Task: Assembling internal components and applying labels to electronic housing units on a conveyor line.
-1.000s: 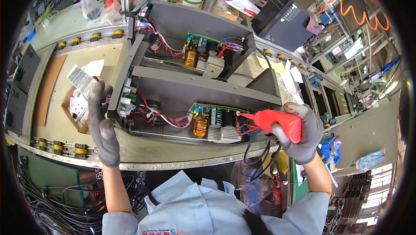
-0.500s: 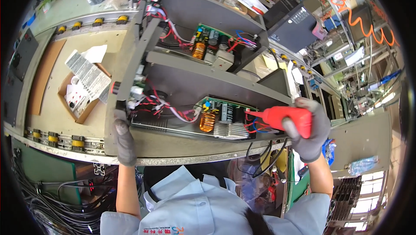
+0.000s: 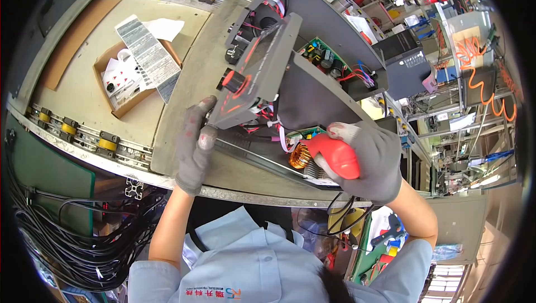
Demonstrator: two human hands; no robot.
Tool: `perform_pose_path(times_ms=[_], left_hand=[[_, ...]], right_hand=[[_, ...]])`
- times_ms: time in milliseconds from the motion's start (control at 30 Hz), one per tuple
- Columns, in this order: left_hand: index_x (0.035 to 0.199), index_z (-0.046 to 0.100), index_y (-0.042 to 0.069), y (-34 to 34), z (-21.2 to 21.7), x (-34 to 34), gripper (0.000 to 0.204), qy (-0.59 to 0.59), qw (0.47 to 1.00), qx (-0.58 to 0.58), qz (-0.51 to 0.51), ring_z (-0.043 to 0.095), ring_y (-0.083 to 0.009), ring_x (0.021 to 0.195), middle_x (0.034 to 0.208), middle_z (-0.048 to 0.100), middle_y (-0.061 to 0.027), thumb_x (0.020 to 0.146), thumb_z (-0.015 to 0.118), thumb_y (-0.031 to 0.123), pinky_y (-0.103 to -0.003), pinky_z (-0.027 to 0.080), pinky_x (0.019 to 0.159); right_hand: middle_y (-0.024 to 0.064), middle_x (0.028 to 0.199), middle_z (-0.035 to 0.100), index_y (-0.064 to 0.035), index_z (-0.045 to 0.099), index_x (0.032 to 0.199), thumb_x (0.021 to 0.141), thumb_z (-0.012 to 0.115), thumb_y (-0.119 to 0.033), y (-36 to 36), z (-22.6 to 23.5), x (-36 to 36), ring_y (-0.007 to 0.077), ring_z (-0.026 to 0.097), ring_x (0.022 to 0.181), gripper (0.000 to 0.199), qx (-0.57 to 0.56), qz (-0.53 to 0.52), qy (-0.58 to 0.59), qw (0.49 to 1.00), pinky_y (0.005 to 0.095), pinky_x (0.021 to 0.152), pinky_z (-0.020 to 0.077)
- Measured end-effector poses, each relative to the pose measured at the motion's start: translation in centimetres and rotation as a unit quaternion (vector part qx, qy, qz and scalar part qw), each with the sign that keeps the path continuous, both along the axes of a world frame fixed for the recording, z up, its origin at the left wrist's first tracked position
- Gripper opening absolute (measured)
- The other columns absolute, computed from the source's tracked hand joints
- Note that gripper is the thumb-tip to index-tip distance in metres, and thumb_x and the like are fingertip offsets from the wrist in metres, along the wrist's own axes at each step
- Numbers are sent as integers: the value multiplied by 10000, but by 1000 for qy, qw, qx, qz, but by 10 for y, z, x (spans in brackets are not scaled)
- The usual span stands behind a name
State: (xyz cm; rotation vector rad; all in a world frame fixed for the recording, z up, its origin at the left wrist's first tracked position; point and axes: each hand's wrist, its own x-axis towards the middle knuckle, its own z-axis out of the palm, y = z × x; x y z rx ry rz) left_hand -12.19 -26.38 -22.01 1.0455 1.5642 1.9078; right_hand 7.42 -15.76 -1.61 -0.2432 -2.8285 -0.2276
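Observation:
My left hand (image 3: 192,152), in a grey glove, holds the near lower corner of a dark metal case's front panel (image 3: 248,82), with fingers and thumb about its edge. The panel bears a black-and-red knob (image 3: 234,81). My gloved right hand (image 3: 377,160) is closed round a red bottle-like tool (image 3: 338,158) with a tapered end. Its tip points left, over the circuit board inside the case, close to a copper coil (image 3: 300,156). The coil sits beside a finned heat sink (image 3: 321,173). My hand and the red tool hide much of the board.
A second open case (image 3: 318,18) with its own circuit board (image 3: 324,56) stands behind. To the left, a cardboard box (image 3: 120,110) holds white parts under a printed sheet (image 3: 142,51). Roller rails (image 3: 106,142) edge the bench. Black cables (image 3: 84,247) hang below left.
The near case has turned, and its front panel now shows more of its face. The red tool has moved left from the board's right end toward the coil. My view has shifted too.

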Motion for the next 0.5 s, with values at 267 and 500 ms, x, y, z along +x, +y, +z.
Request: perform_pose_path(times_ms=[267, 500], left_hand=[[1272, 474, 10, 1, 4, -2, 616, 52, 998, 19, 12, 536, -279, 1039, 1162, 515, -173, 878, 488, 483, -345, 405, 909], [1262, 476, 2, 3, -4, -4, 603, 65, 998, 16, 22, 546, -292, 1015, 1145, 518, -177, 879, 488, 467, -344, 419, 886]], right_hand=[[29, 749, 571, -82, 580, 996, 644, 743, -242, 3, -10, -20, 210, 588, 599, 419, 33, -15, -70, 997, 306, 504, 422], [53, 798, 604, -76, 580, 994, 651, 744, -231, 3, -8, -25, 232, 622, 660, 411, 11, -28, -73, 997, 312, 544, 468]])
